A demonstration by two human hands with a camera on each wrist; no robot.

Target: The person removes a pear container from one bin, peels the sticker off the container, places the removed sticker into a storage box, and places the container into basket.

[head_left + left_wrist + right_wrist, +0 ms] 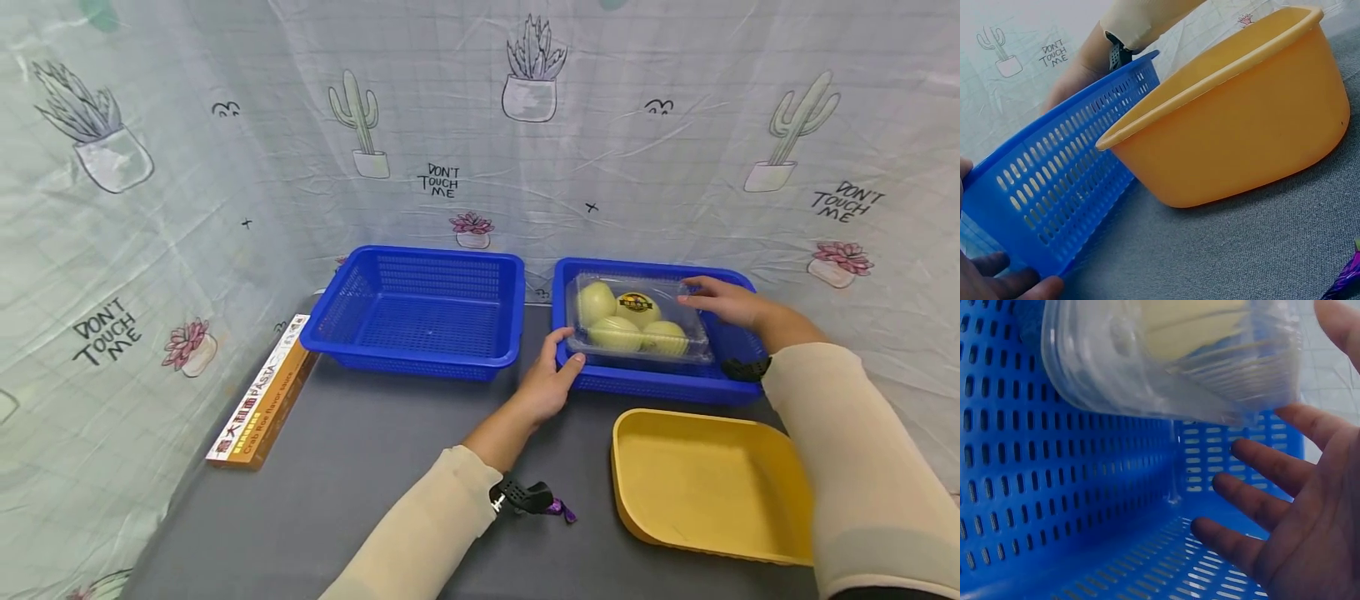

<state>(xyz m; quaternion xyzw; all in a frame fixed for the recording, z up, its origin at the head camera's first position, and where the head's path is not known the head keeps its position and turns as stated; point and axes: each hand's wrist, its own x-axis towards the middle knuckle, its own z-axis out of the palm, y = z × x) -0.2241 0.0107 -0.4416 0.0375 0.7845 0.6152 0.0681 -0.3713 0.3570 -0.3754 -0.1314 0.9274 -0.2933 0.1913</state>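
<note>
A clear plastic clamshell box [701, 342] holds several pale yellow-green round fruits [617, 333] and bears a black-and-gold label. It lies inside the right-hand blue basket [645, 385], toward the left side. My left hand [546, 385] grips that basket's near left corner; in the left wrist view its fingers [1013, 284] bend around the corner low down. Over the right part of the basket is my right hand [727, 302], fingers straight and spread. In the right wrist view its index fingertip is right at the edge of the box.
Another blue basket [427, 367] stands to the left, with a pasta box [258, 396] beside it. In front of the right-hand basket sits a yellow tub [705, 483]. A small purple wrapped item [561, 508] lies near my left wrist. A printed curtain [465, 125] hangs behind.
</note>
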